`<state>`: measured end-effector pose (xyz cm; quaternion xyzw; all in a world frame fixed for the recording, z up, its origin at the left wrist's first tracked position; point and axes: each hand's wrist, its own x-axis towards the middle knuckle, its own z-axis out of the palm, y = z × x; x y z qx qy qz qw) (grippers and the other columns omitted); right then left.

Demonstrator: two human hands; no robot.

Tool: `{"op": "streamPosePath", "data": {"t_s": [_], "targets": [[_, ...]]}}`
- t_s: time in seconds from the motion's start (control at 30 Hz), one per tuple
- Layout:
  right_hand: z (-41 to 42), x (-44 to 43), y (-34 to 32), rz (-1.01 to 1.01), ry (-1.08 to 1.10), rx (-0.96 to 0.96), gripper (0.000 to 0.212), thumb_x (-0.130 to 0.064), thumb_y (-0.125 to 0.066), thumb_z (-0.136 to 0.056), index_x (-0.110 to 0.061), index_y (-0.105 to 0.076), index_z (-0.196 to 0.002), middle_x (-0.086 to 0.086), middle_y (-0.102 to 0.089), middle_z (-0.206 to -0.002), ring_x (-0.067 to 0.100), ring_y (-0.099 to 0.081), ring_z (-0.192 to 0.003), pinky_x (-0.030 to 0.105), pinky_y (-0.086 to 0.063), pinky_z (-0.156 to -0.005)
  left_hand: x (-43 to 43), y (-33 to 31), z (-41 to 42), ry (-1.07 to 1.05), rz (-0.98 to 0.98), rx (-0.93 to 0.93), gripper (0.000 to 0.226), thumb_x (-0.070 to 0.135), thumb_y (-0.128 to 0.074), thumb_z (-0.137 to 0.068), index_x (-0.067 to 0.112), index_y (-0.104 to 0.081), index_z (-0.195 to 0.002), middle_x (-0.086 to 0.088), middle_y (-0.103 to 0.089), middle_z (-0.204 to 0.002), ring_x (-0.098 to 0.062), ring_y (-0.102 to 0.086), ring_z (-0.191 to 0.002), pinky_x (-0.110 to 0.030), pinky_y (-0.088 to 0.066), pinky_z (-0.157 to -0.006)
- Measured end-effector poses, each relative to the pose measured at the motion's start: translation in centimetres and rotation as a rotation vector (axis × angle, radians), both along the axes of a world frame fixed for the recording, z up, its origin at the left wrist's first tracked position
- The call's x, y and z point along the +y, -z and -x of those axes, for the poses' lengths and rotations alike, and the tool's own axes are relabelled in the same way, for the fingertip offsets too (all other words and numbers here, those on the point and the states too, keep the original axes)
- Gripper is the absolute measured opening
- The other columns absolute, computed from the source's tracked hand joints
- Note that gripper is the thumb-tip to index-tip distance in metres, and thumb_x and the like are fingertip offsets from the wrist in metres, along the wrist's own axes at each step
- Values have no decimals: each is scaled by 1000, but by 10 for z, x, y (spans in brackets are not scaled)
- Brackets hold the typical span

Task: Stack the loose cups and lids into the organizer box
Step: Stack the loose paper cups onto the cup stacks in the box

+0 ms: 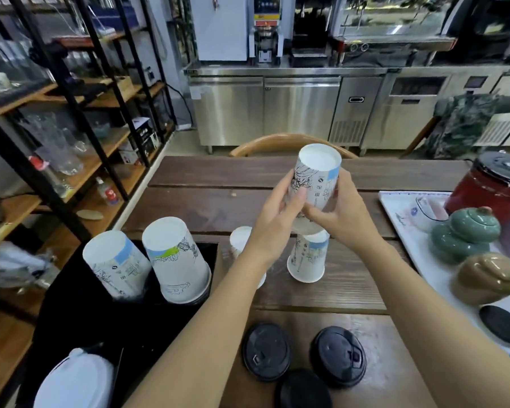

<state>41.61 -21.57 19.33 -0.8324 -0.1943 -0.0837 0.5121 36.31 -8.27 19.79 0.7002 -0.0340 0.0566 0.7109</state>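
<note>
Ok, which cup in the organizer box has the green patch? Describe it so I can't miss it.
Look at the black organizer box at the table's left edge. Two upside-down paper cups stand in it; yours is the right-hand cup. Its green band sets it apart from the blue-only neighbour.

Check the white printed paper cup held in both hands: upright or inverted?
Inverted: the white printed paper cup shows its closed base on top.

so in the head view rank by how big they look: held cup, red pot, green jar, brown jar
1. held cup, nearer the camera
2. red pot, cut off, so unsure
3. green jar and brown jar look alike
</note>
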Motion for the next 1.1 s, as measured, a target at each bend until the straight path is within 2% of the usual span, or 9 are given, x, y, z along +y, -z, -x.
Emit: {"op": "streamPosePath", "data": {"t_s": [0.1,0.2,0.37,0.6,0.73,0.83,0.93,1.0,1.1], "targets": [[-8,-12,12,15,30,40,58,-25,-77,-72,-37,-38,-113,-23,-49,-108,2,-52,-108,24,-44,-89,-9,8,-11,39,26,51,42,26,-46,-96,29,-40,-138,15,-59,-119,13,-57,-103,-5,-46,-82],[-13,-17,29,42,4,82,54,-21,-77,-72,-34,-43,-112,-27,-47,-104,-3,-50,-100,18,-40,-84,-13,27,-18,43,21,124,37,31,-45,-96,33,-43,-133,13,-58,-122,4,-55,-110,-10,-47,-84],[-19,-20,80,162,-25,245,67,-28,-79,-70,-22,-43,-126,-5,-49,-122,11,-50,-111,31,-44,-94,-13,69,-23,35,-42,310,41,42,-39,-96,35,-37,-136,21,-49,-117,3,-49,-107,-24,-41,-93],[-31,-32,159,367,-9,499,81,-49,-79,-41,-24,-51,-113,-3,-57,-110,19,-55,-108,43,-52,-89,-15,114,-32,-32,-115,591,21,44,-26,-99,43,-45,-109,9,-52,-128,-16,-50,-121,-36,-41,-91],[-25,-26,161,228,-28,589,78,-12,-82,-64,-16,-27,-118,-9,-45,-110,13,-47,-110,26,-40,-88,-19,122,-36,13,16,686,28,53,-29,-95,44,-42,-118,13,-48,-126,-15,-44,-121,-43,-35,-101],[-21,-25,169,177,-5,544,81,-7,-80,-66,-15,-24,-123,-14,-39,-104,12,-45,-111,23,-39,-87,-23,128,-34,-8,43,645,31,48,-28,-98,35,-41,-123,15,-52,-114,-3,-49,-103,-30,-39,-89],[-14,-24,169,122,15,517,81,-7,-83,-59,-23,-27,-115,-12,-43,-107,7,-49,-104,16,-40,-80,-25,131,-30,-37,60,634,26,48,-29,-97,37,-43,-117,20,-53,-107,-4,-50,-101,-35,-42,-93],[-10,-21,164,87,18,483,83,-18,-86,-54,-24,-31,-116,-15,-47,-109,6,-52,-104,20,-47,-81,-26,127,-26,-58,79,620,24,49,-30,-97,39,-45,-114,24,-53,-104,-2,-51,-100,-39,-42,-97],[-7,-18,148,21,14,399,91,-40,-87,-45,-24,-38,-120,-2,-55,-115,16,-56,-110,43,-54,-86,-25,107,-20,-89,106,532,19,48,-33,-97,45,-49,-106,22,-57,-111,-6,-54,-109,-44,-43,-103]]}}
